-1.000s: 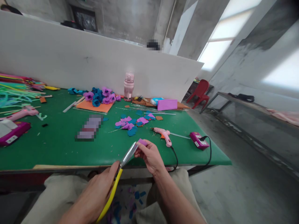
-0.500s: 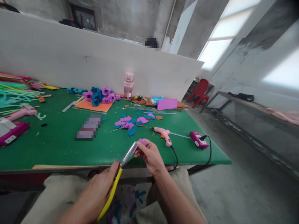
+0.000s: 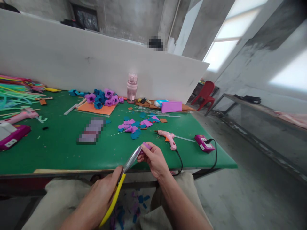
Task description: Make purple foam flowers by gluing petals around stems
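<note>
My left hand (image 3: 98,199) grips yellow-handled scissors (image 3: 121,180) whose silver blades point up and right. The blade tips meet a small purple foam piece (image 3: 146,145) pinched in the fingers of my right hand (image 3: 153,159). Both hands hover over the near edge of the green table (image 3: 59,150), above my lap. Cut purple and blue foam pieces (image 3: 135,126) lie on the table just beyond the hands. A pink glue gun (image 3: 168,138) rests to the right of them.
Finished purple and blue foam flowers (image 3: 103,98) sit on an orange sheet by a pink bottle (image 3: 132,88). A magenta power adapter (image 3: 203,143) with a black cable lies at the right. Coloured sticks (image 3: 16,91) and another glue gun (image 3: 20,115) are at the left. Foam scraps litter the floor (image 3: 136,207).
Almost nothing has moved; my right hand has shifted the purple piece very slightly up against the scissor blades.
</note>
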Demonstrator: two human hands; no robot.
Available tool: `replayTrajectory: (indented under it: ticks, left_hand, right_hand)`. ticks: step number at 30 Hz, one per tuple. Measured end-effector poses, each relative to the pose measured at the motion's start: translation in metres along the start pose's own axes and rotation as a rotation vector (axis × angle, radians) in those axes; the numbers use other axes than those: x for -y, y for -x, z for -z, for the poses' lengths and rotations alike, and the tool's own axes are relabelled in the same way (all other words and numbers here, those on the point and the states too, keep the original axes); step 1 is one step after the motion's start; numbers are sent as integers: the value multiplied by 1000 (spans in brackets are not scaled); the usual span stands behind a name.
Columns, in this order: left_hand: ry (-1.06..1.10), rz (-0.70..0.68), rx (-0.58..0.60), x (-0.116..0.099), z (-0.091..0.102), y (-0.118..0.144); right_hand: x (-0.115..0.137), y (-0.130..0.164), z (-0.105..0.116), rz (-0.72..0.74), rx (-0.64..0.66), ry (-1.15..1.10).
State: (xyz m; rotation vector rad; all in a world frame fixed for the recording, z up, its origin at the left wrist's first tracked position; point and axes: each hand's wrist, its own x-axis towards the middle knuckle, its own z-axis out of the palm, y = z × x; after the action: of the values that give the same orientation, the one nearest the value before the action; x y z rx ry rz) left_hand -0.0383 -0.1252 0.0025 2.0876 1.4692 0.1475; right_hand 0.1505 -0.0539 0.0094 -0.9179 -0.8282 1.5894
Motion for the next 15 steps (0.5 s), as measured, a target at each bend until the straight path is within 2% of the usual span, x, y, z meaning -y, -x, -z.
replayTrajectory:
  ticks: [7, 15]
  left_hand:
    - [-1, 18, 46, -7, 6, 2]
    - [30, -12, -30, 2, -3, 1]
  right_hand:
    - [-1, 0, 1, 23, 12, 5]
    - [0, 0, 0, 35, 5, 16]
